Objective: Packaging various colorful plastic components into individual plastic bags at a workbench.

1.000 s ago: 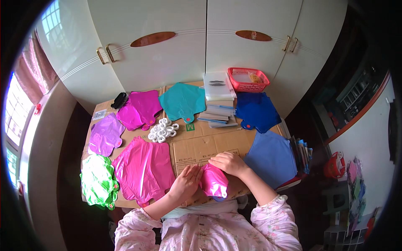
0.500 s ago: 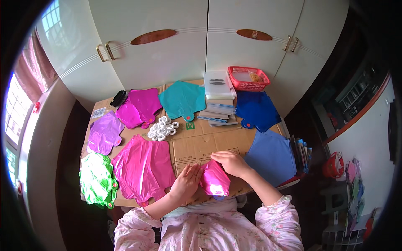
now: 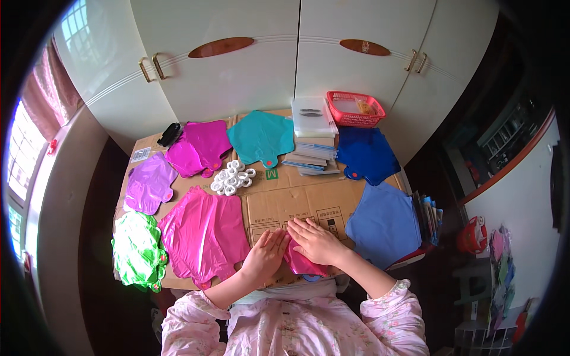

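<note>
Foil smoothing looks like the step in hand: a small pink foil piece [image 3: 304, 265] lies at the near edge of the counter [image 3: 285, 204], right of that edge's middle, and it appears to be getting pressed flat, perhaps along a fold. The right hand [image 3: 314, 242] lies palm down across the far part of the piece, its fingers straight and close together, gripping nothing. The left hand [image 3: 265, 254] is likewise flat and unclenched, along the foil's left side; whether its fingertips pin the foil or only the cardboard beside it cannot be told. The two sets of fingertips come close together at the far end of the piece, pointing away from the near edge. A sliver of something blue [image 3: 311, 277] shows just below the foil, too covered to identify. To the left, a large pink foil sheet [image 3: 205, 237] reaches the near edge, while pale blue sheets [image 3: 385, 225] lie toward the near right corner. A heap of white rings [image 3: 232, 178] sits left of the middle, short of the far edge, where clear sleeves [image 3: 314, 118] are stacked. As a judgement, the next move calls for light, even pressure with the right palm while the left side is held steady, so that the slippery foil neither slides nor creases askew.
</note>
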`<state>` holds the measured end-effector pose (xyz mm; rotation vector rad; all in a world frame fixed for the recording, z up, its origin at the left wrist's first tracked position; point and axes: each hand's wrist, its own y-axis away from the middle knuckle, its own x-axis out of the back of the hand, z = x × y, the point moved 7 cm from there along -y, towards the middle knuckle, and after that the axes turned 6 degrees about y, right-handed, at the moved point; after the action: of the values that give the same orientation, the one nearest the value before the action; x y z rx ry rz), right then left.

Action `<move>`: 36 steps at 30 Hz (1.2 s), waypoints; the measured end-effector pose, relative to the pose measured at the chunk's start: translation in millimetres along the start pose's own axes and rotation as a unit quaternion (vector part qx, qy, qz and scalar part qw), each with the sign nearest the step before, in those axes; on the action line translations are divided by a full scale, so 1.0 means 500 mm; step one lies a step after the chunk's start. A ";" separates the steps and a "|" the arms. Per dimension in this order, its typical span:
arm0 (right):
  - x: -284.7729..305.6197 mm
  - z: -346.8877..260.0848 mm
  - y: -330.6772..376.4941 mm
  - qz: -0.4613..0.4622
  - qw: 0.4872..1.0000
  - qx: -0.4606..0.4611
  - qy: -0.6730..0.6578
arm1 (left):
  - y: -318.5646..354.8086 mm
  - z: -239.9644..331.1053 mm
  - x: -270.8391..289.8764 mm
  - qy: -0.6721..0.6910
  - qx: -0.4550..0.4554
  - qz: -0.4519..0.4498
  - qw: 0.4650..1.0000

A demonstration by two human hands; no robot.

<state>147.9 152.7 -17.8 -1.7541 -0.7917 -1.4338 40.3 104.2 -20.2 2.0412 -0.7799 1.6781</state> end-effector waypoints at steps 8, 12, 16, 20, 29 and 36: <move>0.000 -0.003 0.008 0.004 1.000 0.002 0.013 | 0.003 -0.004 0.019 0.024 0.000 0.007 1.000; -0.005 -0.003 0.009 -0.001 1.000 0.006 0.027 | 0.014 -0.004 0.036 0.092 -0.035 0.038 0.994; -0.007 -0.004 0.009 -0.016 0.999 0.004 0.029 | 0.039 0.011 0.072 0.178 -0.096 0.092 0.975; -0.001 -0.005 0.011 -0.032 0.999 0.003 0.018 | 0.055 0.026 0.079 0.179 -0.114 0.114 0.971; 0.013 -0.050 0.033 -0.097 0.995 0.014 0.033 | 0.100 0.091 0.074 0.207 -0.102 0.188 0.955; 0.001 -0.069 0.058 -0.079 0.997 0.025 -0.001 | 0.118 0.107 0.086 0.215 -0.076 0.291 0.929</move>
<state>153.3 108.2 -17.9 -1.6861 -0.9778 -1.5011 49.5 18.3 7.4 1.3198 -1.3855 2.1819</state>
